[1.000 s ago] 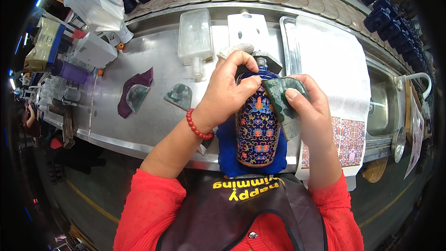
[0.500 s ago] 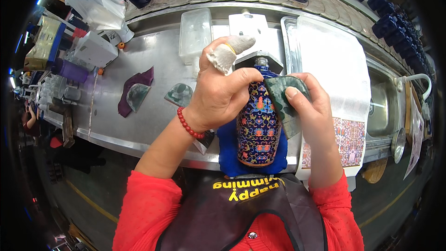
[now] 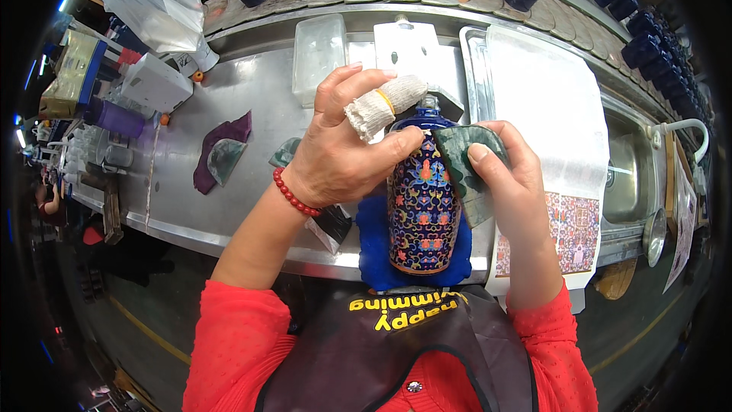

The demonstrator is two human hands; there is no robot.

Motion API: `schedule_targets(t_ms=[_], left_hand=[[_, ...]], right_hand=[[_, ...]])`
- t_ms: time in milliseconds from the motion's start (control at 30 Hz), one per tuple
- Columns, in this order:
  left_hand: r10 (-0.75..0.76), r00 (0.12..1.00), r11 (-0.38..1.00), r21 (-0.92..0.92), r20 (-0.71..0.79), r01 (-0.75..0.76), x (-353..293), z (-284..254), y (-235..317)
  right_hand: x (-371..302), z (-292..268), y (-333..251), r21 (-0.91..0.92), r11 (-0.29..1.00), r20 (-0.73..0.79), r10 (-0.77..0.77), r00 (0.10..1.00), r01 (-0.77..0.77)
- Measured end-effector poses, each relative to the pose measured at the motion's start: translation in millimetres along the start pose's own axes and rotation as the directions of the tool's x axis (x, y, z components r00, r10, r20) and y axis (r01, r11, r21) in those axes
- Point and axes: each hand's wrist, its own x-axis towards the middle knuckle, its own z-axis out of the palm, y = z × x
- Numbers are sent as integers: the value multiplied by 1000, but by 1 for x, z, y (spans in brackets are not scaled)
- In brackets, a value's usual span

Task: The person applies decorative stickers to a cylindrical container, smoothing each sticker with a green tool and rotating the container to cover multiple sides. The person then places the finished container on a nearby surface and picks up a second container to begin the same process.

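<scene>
Bottle point(image 3: 424, 217) on pad point(image 3: 372, 252); steel counter point(image 3: 263, 111), sink point(image 3: 624, 191); right fingers point(image 3: 517, 142) grip scraper point(image 3: 460, 159), left fingers point(image 3: 398, 146) parted.

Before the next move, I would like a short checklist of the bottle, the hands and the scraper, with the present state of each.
1. Right hand grips green scraper: ok.
2. Left hand at the shoulder of the bottle: ok.
3. Bottle rests on blue cloth: ok.
4. Pale finger cover worn on left hand: ok.
5. Bottle's underside fully patterned: cannot tell, hidden.
</scene>
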Motion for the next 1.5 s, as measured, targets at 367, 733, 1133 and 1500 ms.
schedule_targets(t_ms=[367,733,1133,1500], left_hand=[[36,999,999,10,20,-36,1,-5,-1],[-113,994,987,-119,-3,112,1,1,0],[-499,746,533,-523,442,666,16,13,-5],[-524,687,461,-512,503,725,20,16,-2]], right_hand=[[-1,2,-5,18,999,24,41,999,-42],[-2,-2,-1,68,998,1,0,1000,0],[-6,-10,4,88,996,-24,7,1000,-5],[-7,-13,7,115,993,-28,-4,1000,7]])
